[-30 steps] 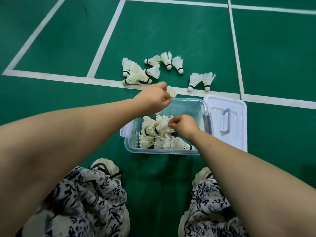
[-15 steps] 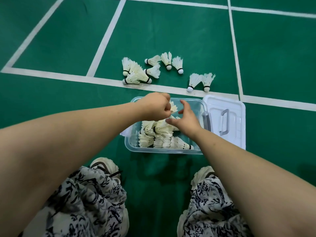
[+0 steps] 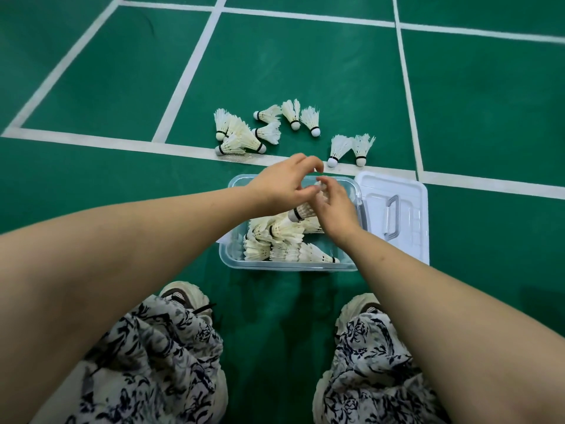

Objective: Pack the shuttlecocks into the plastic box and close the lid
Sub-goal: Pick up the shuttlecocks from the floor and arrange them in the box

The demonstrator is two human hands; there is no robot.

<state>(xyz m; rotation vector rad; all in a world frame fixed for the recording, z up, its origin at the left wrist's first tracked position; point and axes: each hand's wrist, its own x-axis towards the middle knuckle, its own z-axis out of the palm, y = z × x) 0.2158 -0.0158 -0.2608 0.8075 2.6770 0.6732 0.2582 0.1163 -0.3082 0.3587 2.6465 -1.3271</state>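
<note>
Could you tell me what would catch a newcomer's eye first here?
The left hand and right hand meet over the clear box at centre, the right gripping a shuttlecock. Beyond it, loose shuttlecocks lie scattered on the green floor; the lid lies right of the box.

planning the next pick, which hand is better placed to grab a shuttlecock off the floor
Left, likely: left hand is over the box's far rim, nearest the floor shuttlecocks; right hand grips a shuttlecock.
</note>
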